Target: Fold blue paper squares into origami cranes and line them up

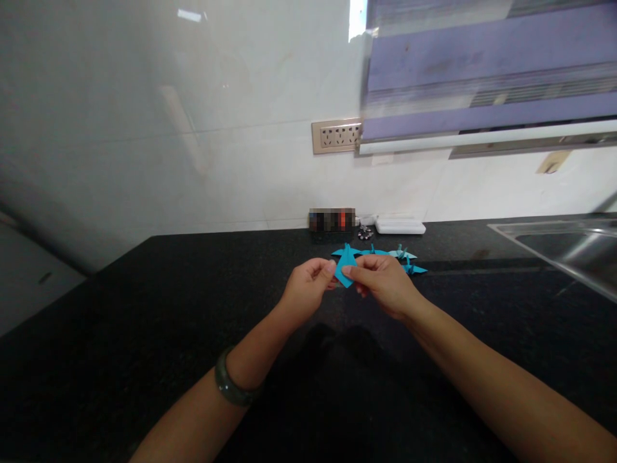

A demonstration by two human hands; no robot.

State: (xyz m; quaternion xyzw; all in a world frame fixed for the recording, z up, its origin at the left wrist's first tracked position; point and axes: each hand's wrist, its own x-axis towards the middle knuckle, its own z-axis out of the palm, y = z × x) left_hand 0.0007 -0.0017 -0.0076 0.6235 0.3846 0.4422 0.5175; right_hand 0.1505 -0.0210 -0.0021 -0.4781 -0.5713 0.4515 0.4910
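Between my two hands is a piece of folded blue origami paper (346, 273), shaped like a small kite with a narrow point at its top. My left hand (308, 281) pinches its left edge between thumb and fingers. On the other side, my right hand (384, 278) grips it, with the thumb lying across the front of the paper. Just behind the hands, several folded paper cranes (417, 269) in blue and pale blue rest on the counter, partly hidden by my fingers and the paper.
A black stone counter (193, 308) runs along a white tiled wall. Against the wall stand a box (331, 220) with a blurred-out front, a small dark-and-white trinket (365, 233) and a white oblong object (400, 225). To the right is a steel sink (573, 247); a socket panel (337, 136) is above.
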